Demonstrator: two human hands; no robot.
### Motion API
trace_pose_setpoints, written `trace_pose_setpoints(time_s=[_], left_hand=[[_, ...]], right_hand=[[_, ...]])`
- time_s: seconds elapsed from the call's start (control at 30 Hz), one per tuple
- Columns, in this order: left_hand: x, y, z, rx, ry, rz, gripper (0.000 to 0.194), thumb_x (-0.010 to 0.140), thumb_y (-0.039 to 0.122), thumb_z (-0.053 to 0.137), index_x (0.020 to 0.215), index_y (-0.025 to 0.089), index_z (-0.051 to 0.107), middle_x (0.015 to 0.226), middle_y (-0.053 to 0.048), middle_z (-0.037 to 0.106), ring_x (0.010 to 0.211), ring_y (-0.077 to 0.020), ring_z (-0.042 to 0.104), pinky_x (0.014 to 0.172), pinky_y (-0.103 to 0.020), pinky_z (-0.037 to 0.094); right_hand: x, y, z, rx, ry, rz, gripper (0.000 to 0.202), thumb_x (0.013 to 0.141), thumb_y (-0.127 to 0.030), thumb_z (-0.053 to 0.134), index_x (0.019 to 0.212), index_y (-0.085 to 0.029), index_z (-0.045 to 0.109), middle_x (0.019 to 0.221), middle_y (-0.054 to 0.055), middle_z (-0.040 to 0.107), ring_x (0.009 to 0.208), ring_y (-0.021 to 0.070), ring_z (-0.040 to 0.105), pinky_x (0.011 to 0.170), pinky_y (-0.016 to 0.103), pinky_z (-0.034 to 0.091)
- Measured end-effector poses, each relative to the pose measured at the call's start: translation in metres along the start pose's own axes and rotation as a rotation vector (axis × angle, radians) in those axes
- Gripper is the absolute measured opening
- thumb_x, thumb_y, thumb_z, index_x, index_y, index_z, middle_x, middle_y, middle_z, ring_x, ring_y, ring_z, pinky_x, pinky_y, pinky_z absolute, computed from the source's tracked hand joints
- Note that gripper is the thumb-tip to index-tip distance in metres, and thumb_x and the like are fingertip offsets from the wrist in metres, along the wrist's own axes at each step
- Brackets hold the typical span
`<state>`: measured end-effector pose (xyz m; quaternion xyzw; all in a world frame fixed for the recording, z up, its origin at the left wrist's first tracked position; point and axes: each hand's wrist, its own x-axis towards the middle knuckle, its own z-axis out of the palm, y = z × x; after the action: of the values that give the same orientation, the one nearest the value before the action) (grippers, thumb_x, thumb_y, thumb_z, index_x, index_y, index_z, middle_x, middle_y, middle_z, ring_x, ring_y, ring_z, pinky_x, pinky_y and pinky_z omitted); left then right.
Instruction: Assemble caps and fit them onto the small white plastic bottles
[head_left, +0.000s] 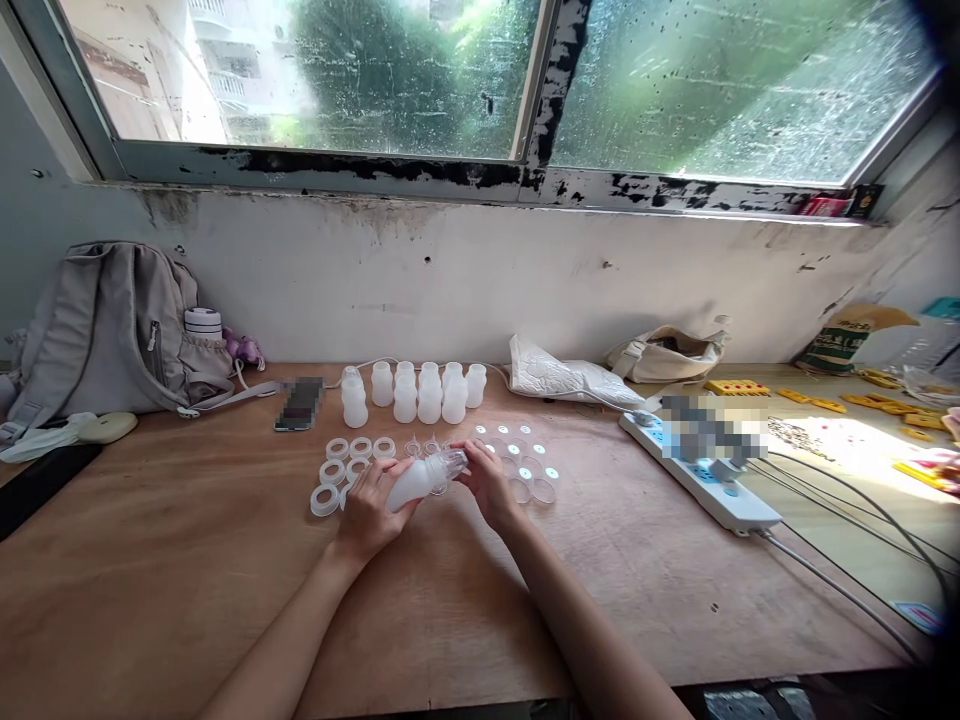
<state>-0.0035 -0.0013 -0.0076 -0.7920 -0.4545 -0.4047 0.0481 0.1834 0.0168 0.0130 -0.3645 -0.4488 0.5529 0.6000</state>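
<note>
My left hand (373,508) is wrapped round a frosted white baby bottle (411,486), tilted with its top toward the right. At that end the fingers of my right hand (489,488) close on a clear cap (451,462). Whether the cap is fixed on the bottle I cannot tell. White rings (325,500) lie in rows beside my left hand, some hidden behind it. Just past the bottle stand several clear nipple-shaped pieces (431,447). Small white discs (551,474) and clear round pieces (543,490) lie to the right of my right hand.
Several frosted bottles (429,395) stand in rows toward the wall. A phone (298,404) and a grey backpack (120,325) are at the left. On the right lie a white padded bag (562,375), a power strip (697,475) with cables, and yellow pieces (892,403).
</note>
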Motion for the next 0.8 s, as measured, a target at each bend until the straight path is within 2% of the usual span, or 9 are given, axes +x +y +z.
trace_pose_setpoints(time_s=[0.07, 0.17, 0.3, 0.43, 0.6, 0.8], left_hand=[[-0.001, 0.002, -0.001, -0.054, -0.047, 0.045, 0.043, 0.074, 0.031, 0.058, 0.115, 0.023, 0.047, 0.101, -0.007, 0.055, 0.093, -0.0206, 0.054, 0.080, -0.033, 0.045], [-0.001, 0.004, -0.002, -0.119, -0.121, 0.129, 0.043, 0.073, 0.029, 0.057, 0.114, 0.024, 0.049, 0.100, -0.006, 0.055, 0.092, -0.0202, 0.054, 0.079, -0.033, 0.046], [-0.001, 0.003, -0.004, -0.172, -0.168, 0.155, 0.045, 0.071, 0.025, 0.058, 0.115, 0.025, 0.050, 0.100, -0.006, 0.055, 0.091, -0.0198, 0.055, 0.079, -0.032, 0.046], [0.000, 0.000, -0.009, -0.237, -0.196, 0.142, 0.048, 0.068, 0.028, 0.061, 0.115, 0.024, 0.051, 0.099, -0.005, 0.055, 0.089, -0.0190, 0.055, 0.079, -0.031, 0.047], [-0.001, -0.005, -0.013, -0.332, -0.242, 0.097, 0.051, 0.066, 0.030, 0.065, 0.115, 0.025, 0.052, 0.099, -0.005, 0.055, 0.087, -0.0178, 0.055, 0.077, -0.029, 0.048], [0.001, -0.002, -0.018, -0.417, -0.310, 0.025, 0.051, 0.062, 0.031, 0.067, 0.112, 0.026, 0.055, 0.095, -0.004, 0.055, 0.085, -0.0177, 0.056, 0.073, -0.029, 0.049]], right_hand=[[0.001, -0.001, -0.002, 0.082, -0.008, 0.140, 0.031, 0.073, -0.047, 0.052, 0.072, -0.018, 0.061, 0.072, 0.002, 0.057, 0.062, 0.0136, 0.052, 0.055, 0.026, 0.043], [0.001, -0.005, -0.005, 0.108, -0.120, 0.356, 0.047, 0.073, -0.059, 0.044, 0.066, -0.015, 0.061, 0.065, 0.003, 0.057, 0.051, 0.0121, 0.049, 0.047, 0.024, 0.037], [-0.002, -0.008, -0.004, 0.079, -0.262, 0.474, 0.051, 0.074, -0.060, 0.042, 0.066, -0.014, 0.061, 0.060, 0.003, 0.056, 0.047, 0.0108, 0.046, 0.045, 0.022, 0.032], [-0.006, -0.007, 0.000, 0.027, -0.298, 0.406, 0.036, 0.075, -0.048, 0.049, 0.065, -0.014, 0.060, 0.057, 0.001, 0.053, 0.047, 0.0101, 0.044, 0.045, 0.021, 0.029], [-0.010, -0.002, 0.004, -0.058, -0.301, 0.247, 0.015, 0.068, -0.030, 0.060, 0.065, -0.016, 0.059, 0.058, -0.002, 0.050, 0.051, 0.0091, 0.041, 0.047, 0.021, 0.026], [-0.014, -0.007, 0.006, -0.145, -0.366, 0.152, 0.011, 0.068, -0.028, 0.058, 0.066, -0.018, 0.058, 0.062, -0.002, 0.049, 0.057, 0.0105, 0.041, 0.052, 0.022, 0.028]])
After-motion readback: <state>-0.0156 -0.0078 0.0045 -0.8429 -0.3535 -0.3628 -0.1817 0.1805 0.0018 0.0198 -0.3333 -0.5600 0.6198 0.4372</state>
